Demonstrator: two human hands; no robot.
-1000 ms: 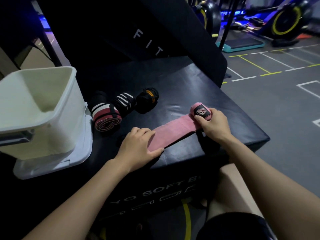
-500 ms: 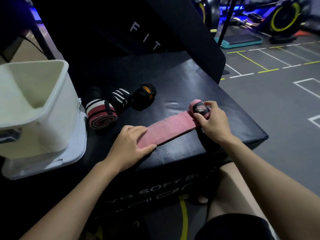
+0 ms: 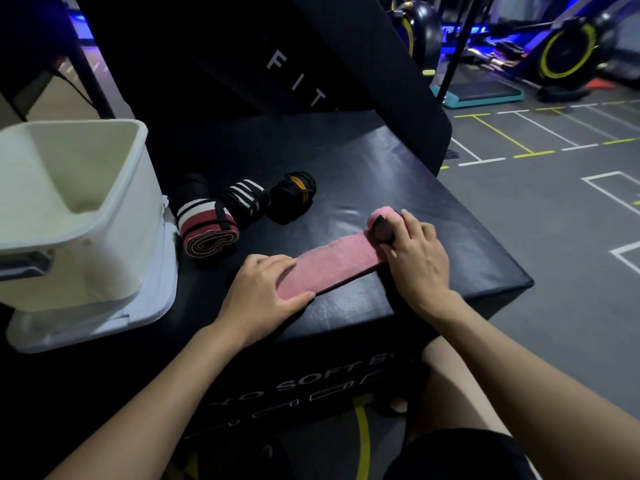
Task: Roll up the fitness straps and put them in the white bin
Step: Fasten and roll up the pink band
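- A pink strap [image 3: 332, 268] is laid flat on the top of a black padded box [image 3: 381, 168], near the front edge of the box.
- The long axis of the strap runs slanted: from the near left end, under the left hand, up to the far right end, where a small roll [image 3: 381, 221] is already formed.
- The near left end is pressed down by the left hand [image 3: 263, 292]. The fingers are laid over the cloth, a little bent, and the thumb is stretched along the front edge of the strap; nothing is grasped by it.
- The roll is gripped by the right hand [image 3: 415, 258]. The fingers are curled over its top and the thumb is placed at its near side. A black patch is seen on the roll, partly hidden by the fingers.
- The flat part between both hands is seen to lie without folds.
- Three rolled straps are laid in a row behind the pink one, touching each other: a red and white roll [image 3: 207, 230] just beside the bin, a black roll with white stripes [image 3: 244, 199] in the middle, and a black roll with orange [image 3: 292, 195] at the right.
- A white bin [image 3: 69, 216] is placed at the left of the box top, on a white lid [image 3: 152, 306]. No strap can be seen inside it.
- A grey floor with painted lines [image 3: 519, 140] is seen at the right.
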